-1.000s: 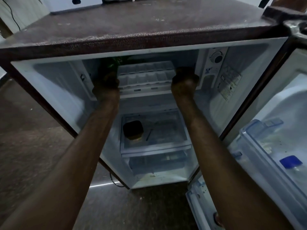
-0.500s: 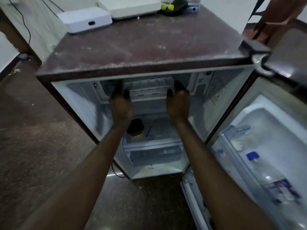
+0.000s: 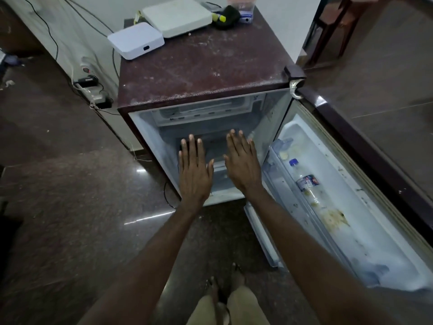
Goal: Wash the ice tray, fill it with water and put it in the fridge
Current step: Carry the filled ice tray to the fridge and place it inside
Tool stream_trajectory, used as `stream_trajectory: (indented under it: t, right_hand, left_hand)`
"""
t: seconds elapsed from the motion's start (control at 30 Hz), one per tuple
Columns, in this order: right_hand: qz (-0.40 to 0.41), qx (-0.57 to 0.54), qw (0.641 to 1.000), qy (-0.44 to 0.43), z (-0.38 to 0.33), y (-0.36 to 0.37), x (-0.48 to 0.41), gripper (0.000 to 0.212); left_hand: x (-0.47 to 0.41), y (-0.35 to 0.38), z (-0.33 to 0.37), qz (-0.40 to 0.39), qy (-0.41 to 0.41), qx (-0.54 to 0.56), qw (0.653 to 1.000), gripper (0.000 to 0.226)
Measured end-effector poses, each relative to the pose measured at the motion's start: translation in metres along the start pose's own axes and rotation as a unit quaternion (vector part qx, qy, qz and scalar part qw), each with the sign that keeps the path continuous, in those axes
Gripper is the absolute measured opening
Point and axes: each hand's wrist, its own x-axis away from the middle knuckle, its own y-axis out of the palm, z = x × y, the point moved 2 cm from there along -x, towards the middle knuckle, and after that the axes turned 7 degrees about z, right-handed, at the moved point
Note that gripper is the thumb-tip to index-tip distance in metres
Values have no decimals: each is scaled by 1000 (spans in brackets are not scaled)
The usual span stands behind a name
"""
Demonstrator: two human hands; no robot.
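While a person stands over it looking down, a small maroon fridge [image 3: 201, 73] fills the middle of the view, its door [image 3: 346, 198] swung wide to the right, probably so both arms can reach the inside. On its dusty top sit two white boxes [image 3: 136, 39], pushed to the back near the wall. The door's shelf holds a plastic bottle [image 3: 304, 181] lying along the rail. Just under the top edge, the freezer compartment [image 3: 201, 110] shows as a pale strip; the ice tray cannot be made out from this angle, though it is most likely inside there, which would leave only closing the door. Both arms stretch forward in front of the opening. The left hand [image 3: 194, 172] is flat and empty, fingers spread, palm down, touching nothing. The right hand [image 3: 242, 165] matches it, open and empty, just beside the left, nearer the door.
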Motion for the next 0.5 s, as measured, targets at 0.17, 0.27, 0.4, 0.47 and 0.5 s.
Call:
stream_trajectory:
  t: [0.17,0.27,0.4,0.47,0.5]
  right_hand:
    - [-17,28,999,-1,3,-32,11,61]
    - [-3,24,1000,13,5,-59,17,58]
    - [55,21,997,57,17,-117,26,56]
    - [80,33,992,96,33,-150,28,54]
    - [84,47,988,119,43,-166,30,53]
  left_hand:
    - [8,-30,21,-6,11,4,1000,66]
    - [5,-46,39,4,18,19,1000,66]
    - [6,-70,81,20,24,37,999,66]
    - [10,-81,106,24,31,56,998,67]
    - [14,-85,119,26,34,71,997,68]
